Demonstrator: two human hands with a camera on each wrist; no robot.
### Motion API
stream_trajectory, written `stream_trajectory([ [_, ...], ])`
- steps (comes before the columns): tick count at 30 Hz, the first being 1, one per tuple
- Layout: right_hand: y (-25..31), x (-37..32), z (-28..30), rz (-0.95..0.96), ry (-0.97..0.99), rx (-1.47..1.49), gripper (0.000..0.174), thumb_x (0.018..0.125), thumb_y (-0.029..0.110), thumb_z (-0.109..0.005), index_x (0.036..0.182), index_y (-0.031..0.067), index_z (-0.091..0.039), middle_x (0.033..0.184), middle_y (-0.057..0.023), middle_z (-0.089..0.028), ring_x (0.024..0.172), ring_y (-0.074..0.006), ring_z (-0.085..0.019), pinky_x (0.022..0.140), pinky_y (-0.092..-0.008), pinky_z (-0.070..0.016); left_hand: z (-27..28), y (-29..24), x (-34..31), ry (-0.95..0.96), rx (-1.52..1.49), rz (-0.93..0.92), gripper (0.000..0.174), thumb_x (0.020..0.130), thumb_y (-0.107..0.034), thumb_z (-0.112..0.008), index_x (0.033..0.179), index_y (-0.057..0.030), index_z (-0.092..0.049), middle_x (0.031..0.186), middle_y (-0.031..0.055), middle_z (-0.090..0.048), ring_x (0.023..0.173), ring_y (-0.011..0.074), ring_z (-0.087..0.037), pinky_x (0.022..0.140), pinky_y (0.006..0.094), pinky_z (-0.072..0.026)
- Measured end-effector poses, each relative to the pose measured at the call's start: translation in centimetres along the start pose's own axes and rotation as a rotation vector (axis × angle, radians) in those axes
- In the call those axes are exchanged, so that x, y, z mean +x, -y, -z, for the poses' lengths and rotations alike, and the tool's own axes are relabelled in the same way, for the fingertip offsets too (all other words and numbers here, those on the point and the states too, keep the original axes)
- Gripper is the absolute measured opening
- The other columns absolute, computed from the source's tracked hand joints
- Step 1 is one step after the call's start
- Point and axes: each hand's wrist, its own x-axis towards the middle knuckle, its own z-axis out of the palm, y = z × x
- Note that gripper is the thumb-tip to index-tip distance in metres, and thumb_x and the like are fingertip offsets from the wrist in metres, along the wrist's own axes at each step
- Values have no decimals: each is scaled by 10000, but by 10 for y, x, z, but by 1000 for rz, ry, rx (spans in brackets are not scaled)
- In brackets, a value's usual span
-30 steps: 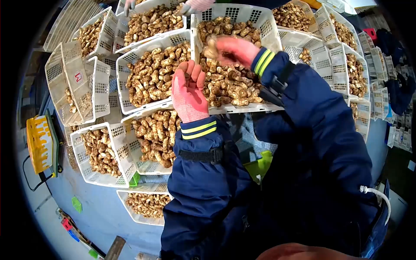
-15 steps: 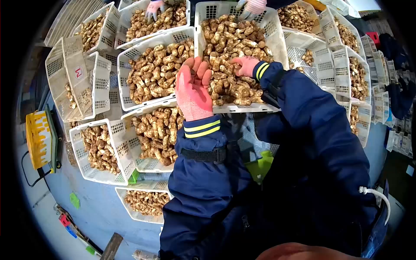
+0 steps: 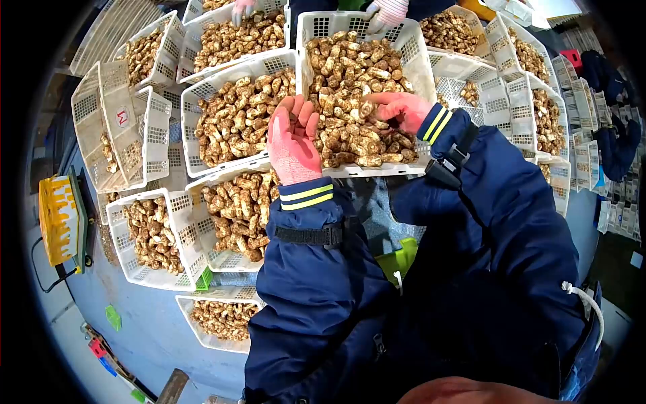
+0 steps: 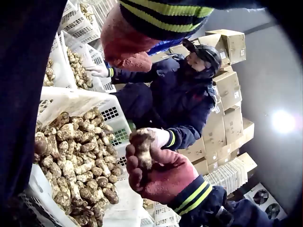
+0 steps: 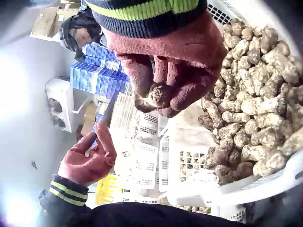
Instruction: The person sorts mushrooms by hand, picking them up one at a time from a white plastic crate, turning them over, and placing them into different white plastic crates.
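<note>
My right hand (image 3: 404,111), in a pink glove, is over the near right part of a white crate (image 3: 377,171) heaped with brown-and-white mushrooms (image 3: 353,87). In the right wrist view, its fingers curl round one stubby mushroom (image 5: 156,96). The left wrist view shows that same mushroom (image 4: 144,149) standing up from the right hand's fingers. At the crate's left side, my left hand (image 3: 294,141) is held palm up, its fingers loosely bent, with nothing seen in it. The right wrist view has this gloved left hand (image 5: 92,158) off to the side.
More crates of mushrooms (image 3: 242,121) crowd round on the left, with others (image 3: 548,121) on the right. Across the heap, another person's gloved hand (image 3: 389,13) touches the crate's far rim; that person (image 4: 175,94) wears dark clothes. Cardboard boxes (image 4: 232,90) are stacked behind.
My right hand came from a blurred swing above the crate down to the mushrooms, then drew back slightly to the right. My left hand stayed almost in place. The other person's hands shifted along the crates.
</note>
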Motion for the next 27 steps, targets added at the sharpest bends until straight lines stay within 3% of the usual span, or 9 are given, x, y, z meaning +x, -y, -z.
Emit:
stream_trajectory([
  [1, 13, -7, -15, -98, -45, 265, 511, 811, 26, -445, 1297, -14, -291, 724, 50, -481, 684, -46, -471, 680, -193, -398, 0, 0, 0, 5, 3, 3, 356, 883, -260, -470, 1113, 12, -477, 1095, 141, -537, 919, 202, -564, 790, 307, -484],
  [4, 7, -6, -14, -66, -4, 397, 556, 849, 108, -478, 1322, 0, -207, 834, 22, -507, 832, -102, -517, 928, -349, -383, -8, -2, -4, -11, -45, -20, 342, 875, -224, -479, 1089, 43, -473, 994, 148, -560, 823, 190, -581, 698, 274, -501],
  [6, 26, -12, -36, -70, -123, 316, 582, 827, 123, -514, 1322, 7, -229, 803, 12, -497, 795, -112, -498, 840, -304, -409, -12, -4, -5, -24, 47, -3, 326, 867, -210, -483, 1078, 39, -479, 988, 145, -563, 826, 189, -581, 706, 277, -501],
  [9, 30, -7, -41, 94, 54, -27, 638, 752, 143, -598, 1306, 27, -304, 757, 8, -460, 695, -97, -424, 642, -259, -372, -22, 4, -9, 22, 360, 160, 325, 835, -194, -543, 1082, 7, -480, 937, 82, -545, 768, 137, -544, 665, 266, -486],
  [12, 34, -8, -61, 344, -124, -833, 560, 739, 89, -604, 1253, 41, -386, 969, -63, -563, 827, -138, -512, 746, -254, -424, -28, 10, -11, 166, 583, 287, 349, 830, -195, -557, 1127, -32, -475, 875, 23, -522, 700, 78, -496, 625, 238, -474],
  [13, 38, -12, -66, 437, -184, -1018, 562, 722, 100, -603, 1246, 79, -402, 1080, -154, -547, 967, -213, -538, 836, -288, -423, -25, 12, -9, 183, 587, 282, 341, 833, -192, -554, 1124, -30, -480, 865, 20, -519, 694, 73, -494, 628, 236, -475],
  [16, 43, -20, -70, 504, -254, -859, 554, 720, 86, -608, 1233, 32, -404, 1160, -155, -499, 979, -210, -533, 832, -285, -429, -22, 8, -11, 177, 502, 261, 323, 847, -181, -543, 1120, -18, -488, 879, 24, -530, 714, 73, -511, 649, 230, -482],
  [24, 32, -27, -60, 325, -320, -934, 429, 726, 172, -628, 1115, 41, -505, 962, -138, -577, 822, -247, -577, 722, -315, -453, -17, 14, -8, 283, 389, 232, 350, 875, -177, -494, 1156, 25, -443, 988, 74, -536, 848, 151, -537, 736, 263, -470],
  [27, 30, -24, -59, 531, -359, -1099, 389, 731, 193, -608, 1093, 76, -523, 955, -116, -573, 875, -258, -555, 742, -324, -448, -24, 15, -9, 301, 407, 290, 403, 858, -282, -522, 1133, 6, -460, 960, 56, -539, 821, 133, -530, 727, 284, -474],
])
